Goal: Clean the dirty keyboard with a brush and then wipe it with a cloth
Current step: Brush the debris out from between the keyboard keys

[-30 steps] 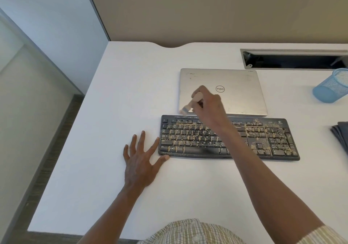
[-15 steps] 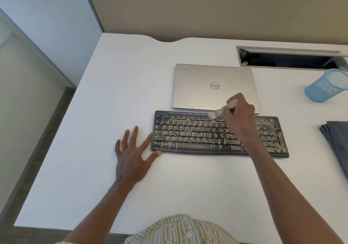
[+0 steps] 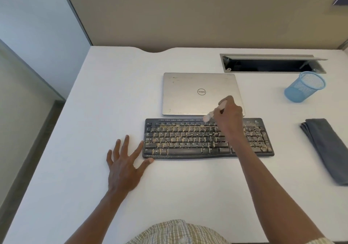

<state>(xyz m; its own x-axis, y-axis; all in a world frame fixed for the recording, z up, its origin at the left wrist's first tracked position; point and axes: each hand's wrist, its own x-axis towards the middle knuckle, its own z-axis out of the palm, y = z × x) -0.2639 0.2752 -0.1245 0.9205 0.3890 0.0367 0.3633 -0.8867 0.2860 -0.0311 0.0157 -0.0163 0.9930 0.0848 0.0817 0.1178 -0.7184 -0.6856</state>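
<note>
The keyboard (image 3: 207, 140) lies on the desk (image 3: 94, 112). The laptop (image 3: 201, 93) is behind it, the cloth (image 3: 327, 149) to its right.

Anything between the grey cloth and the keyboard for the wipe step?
Nothing visible. The cloth lies folded on the desk to the right of the keyboard, with only bare desk between them. The right hand with the brush is over the keyboard's top rows.

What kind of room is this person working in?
Probably an office cubicle: a white desk backed by a beige partition panel, with a recessed cable hatch, a closed silver laptop and a blue mesh pen cup.
</note>
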